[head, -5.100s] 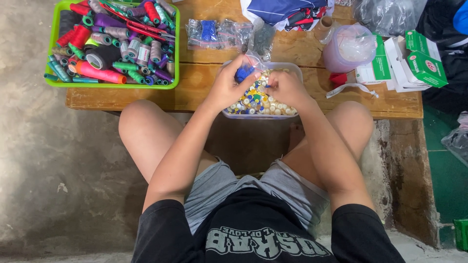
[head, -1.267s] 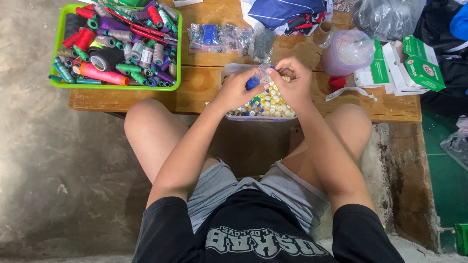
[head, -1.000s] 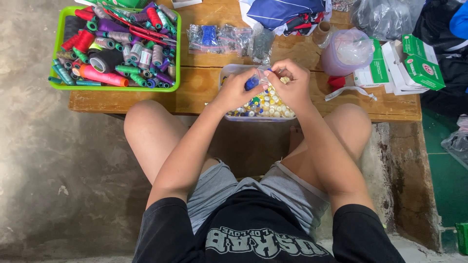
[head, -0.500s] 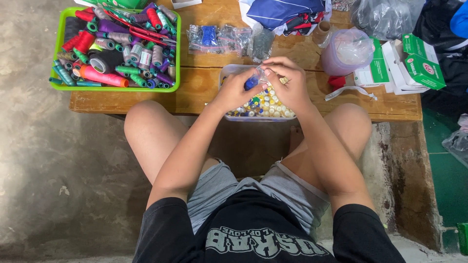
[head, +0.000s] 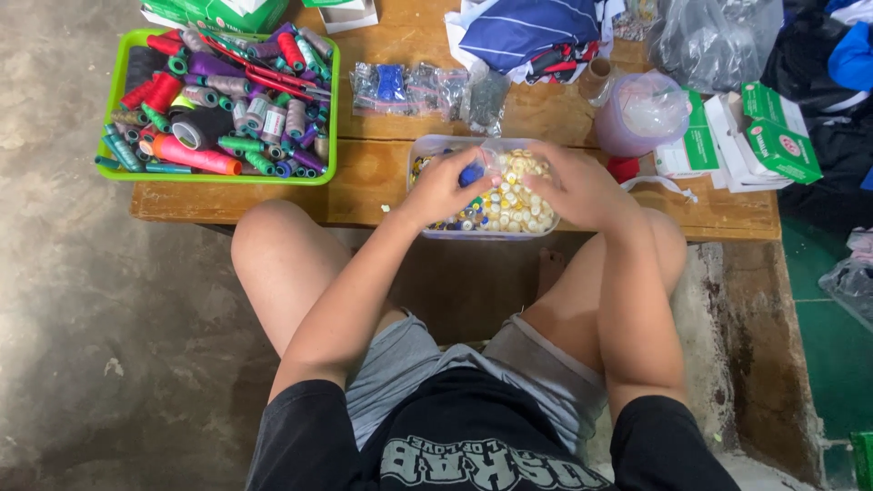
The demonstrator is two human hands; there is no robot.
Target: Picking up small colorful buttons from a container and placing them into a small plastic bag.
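Observation:
A clear plastic tub (head: 427,145) full of mixed buttons (head: 514,209), mostly cream and yellow, stands at the near edge of a low wooden table (head: 382,177). My left hand (head: 446,186) rests over the tub's left side with a small blue object (head: 471,175) pinched in its fingers. My right hand (head: 573,186) lies over the tub's right side, fingers curled down into the buttons; what it grips is hidden.
A green tray (head: 114,95) of thread spools sits at the table's left. Small clear bags (head: 409,86) lie behind the tub, a purple bagged container (head: 641,114) and white-green boxes (head: 759,136) to the right, folded blue cloth (head: 532,32) at the back. My bare knees flank the tub.
My right hand has dropped from above the tub down onto the buttons at its right side. My left hand keeps the blue object over the tub.

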